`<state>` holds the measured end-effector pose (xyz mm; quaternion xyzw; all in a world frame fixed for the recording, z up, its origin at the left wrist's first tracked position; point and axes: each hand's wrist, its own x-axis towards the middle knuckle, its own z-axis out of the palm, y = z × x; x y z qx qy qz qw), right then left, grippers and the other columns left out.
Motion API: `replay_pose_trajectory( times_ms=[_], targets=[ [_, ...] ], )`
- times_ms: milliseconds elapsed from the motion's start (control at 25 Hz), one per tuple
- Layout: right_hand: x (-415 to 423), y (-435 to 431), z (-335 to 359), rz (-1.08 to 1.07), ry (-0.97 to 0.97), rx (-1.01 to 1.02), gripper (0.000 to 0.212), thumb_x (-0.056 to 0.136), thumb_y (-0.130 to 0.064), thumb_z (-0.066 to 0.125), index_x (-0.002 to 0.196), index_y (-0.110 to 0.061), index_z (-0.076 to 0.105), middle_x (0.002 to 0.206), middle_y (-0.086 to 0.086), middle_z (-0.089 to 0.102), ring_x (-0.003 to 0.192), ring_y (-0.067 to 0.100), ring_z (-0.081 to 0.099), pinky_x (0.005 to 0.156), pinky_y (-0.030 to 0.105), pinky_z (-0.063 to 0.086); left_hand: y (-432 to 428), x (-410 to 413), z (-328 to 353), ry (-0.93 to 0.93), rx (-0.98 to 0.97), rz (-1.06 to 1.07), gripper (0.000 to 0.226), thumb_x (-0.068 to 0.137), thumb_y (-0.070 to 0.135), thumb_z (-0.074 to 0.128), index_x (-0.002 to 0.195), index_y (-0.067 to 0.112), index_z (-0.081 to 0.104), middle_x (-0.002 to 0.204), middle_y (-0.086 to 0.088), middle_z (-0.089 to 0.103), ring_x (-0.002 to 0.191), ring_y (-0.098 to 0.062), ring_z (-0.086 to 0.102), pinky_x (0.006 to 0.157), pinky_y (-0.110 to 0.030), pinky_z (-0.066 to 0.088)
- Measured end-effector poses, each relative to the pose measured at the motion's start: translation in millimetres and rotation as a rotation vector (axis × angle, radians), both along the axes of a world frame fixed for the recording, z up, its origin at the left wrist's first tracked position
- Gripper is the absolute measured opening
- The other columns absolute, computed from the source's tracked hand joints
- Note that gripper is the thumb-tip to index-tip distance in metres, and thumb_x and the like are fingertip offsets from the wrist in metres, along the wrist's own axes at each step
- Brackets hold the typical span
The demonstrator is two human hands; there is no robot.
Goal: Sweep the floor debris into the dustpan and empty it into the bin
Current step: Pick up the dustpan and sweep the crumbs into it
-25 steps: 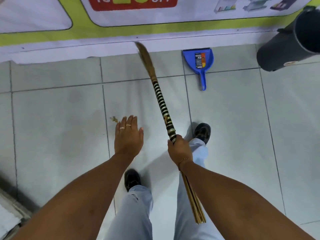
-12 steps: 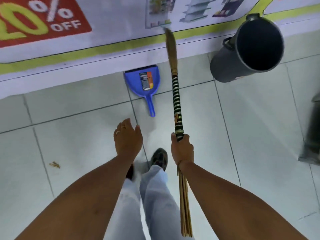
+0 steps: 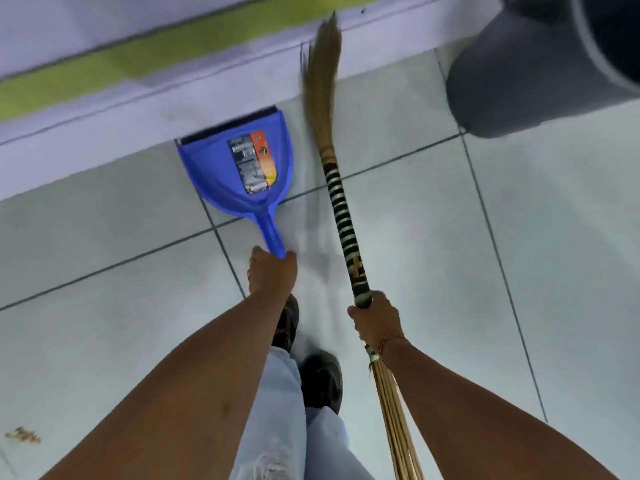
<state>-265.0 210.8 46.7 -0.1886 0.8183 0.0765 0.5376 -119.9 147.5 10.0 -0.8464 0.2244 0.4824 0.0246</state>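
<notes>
A blue dustpan (image 3: 221, 174) with a label lies flat on the tiled floor, its mouth against the wall base. My left hand (image 3: 272, 273) is closed on the end of its handle. My right hand (image 3: 375, 320) grips a straw broom (image 3: 341, 216) at its black-and-white banded shaft; the bristle tip points up toward the wall, and loose stalks trail behind my wrist. A small clump of brown debris (image 3: 22, 435) lies on the floor at the far lower left. The dark grey bin (image 3: 519, 74) stands at the upper right.
A white wall base with a green stripe (image 3: 138, 60) runs across the top. My two dark shoes (image 3: 320, 379) and light jeans are below my arms. Pale floor tiles (image 3: 554, 237) spread on both sides.
I have stepped closer to the wall. My left hand, open in the air before, has reached down and closed on the dustpan handle. The debris has slid to the lower left of the view.
</notes>
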Motion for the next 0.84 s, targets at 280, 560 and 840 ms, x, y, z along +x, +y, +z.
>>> replay_pose_trajectory(
  times_ms=[280,560,840],
  targets=[
    [13.5,11.6,-95.0,0.051,0.026,0.058,0.033,0.086,-0.015,0.055,0.118,-0.007,0.056,0.093,0.006,0.059,0.084,0.024,0.057,0.073,0.03,0.047,-23.0,4.4,-96.4,-0.075,-0.059,0.144,0.068,0.076,0.035,0.068,0.128,0.005,0.036,0.124,-0.015,0.056,0.109,-0.033,0.057,0.092,-0.042,0.046],
    [34.9,3.4,-113.9,-0.067,0.146,-0.02,0.035,0.087,-0.002,0.043,0.12,-0.004,0.052,0.104,0.013,0.062,0.085,0.022,0.05,0.072,0.029,0.043,-32.2,5.6,-108.8,-0.102,-0.081,0.16,0.04,0.085,0.017,0.054,0.122,0.008,0.043,0.116,-0.014,0.06,0.103,-0.033,0.06,0.091,-0.045,0.051],
    [49.2,2.9,14.9,-0.067,0.227,-0.034,0.034,0.086,-0.009,0.042,0.119,-0.007,0.051,0.108,0.011,0.064,0.097,0.03,0.064,0.084,0.04,0.055,6.4,43.2,24.9,-0.059,-0.049,0.185,0.038,0.085,0.018,0.058,0.119,0.007,0.048,0.115,-0.016,0.061,0.102,-0.036,0.059,0.085,-0.04,0.05]
  ],
)
